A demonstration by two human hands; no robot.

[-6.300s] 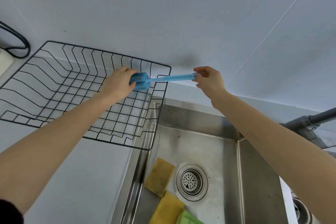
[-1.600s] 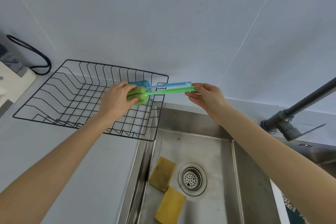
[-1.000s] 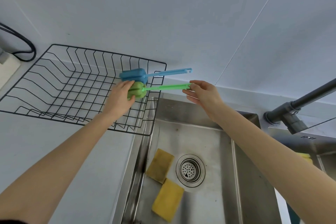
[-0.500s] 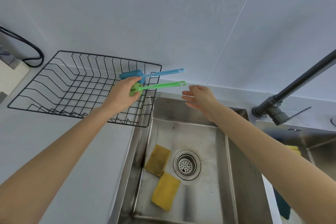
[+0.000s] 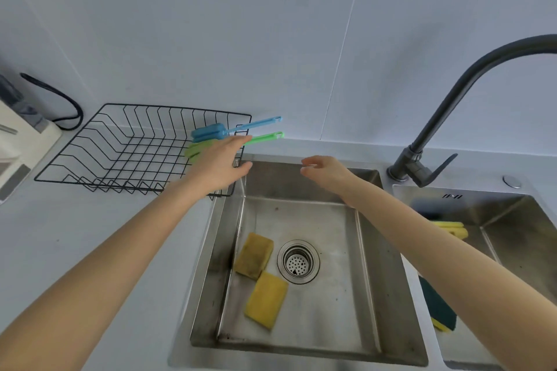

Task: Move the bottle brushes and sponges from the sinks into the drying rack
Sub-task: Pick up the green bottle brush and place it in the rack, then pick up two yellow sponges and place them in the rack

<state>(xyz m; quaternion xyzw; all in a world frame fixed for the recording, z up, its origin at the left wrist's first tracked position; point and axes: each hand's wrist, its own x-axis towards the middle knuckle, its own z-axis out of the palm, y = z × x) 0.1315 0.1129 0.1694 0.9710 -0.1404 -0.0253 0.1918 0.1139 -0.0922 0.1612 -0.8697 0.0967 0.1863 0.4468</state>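
A blue bottle brush (image 5: 211, 131) and a green bottle brush (image 5: 197, 147) lie side by side in the right end of the black wire drying rack (image 5: 120, 144), handles sticking out over its right rim. My left hand (image 5: 220, 163) hovers open just over the rack's right edge, partly covering the green brush. My right hand (image 5: 325, 170) is open above the back of the left sink (image 5: 340, 310). Two yellow sponges (image 5: 254, 255) (image 5: 266, 300) lie on the sink floor beside the drain. The right sink (image 5: 512, 220) holds a yellow sponge (image 5: 450, 229) and a dark green-and-yellow sponge (image 5: 440, 310).
A dark grey faucet (image 5: 446, 117) arches over the divider between the sinks. A white appliance (image 5: 18, 141) with a black cable (image 5: 60, 102) stands at the far left on the grey counter. The tiled wall rises right behind the rack.
My left hand let go of the green brush, which now rests in the rack beside the blue one. Both hands have drawn back towards the left sink.
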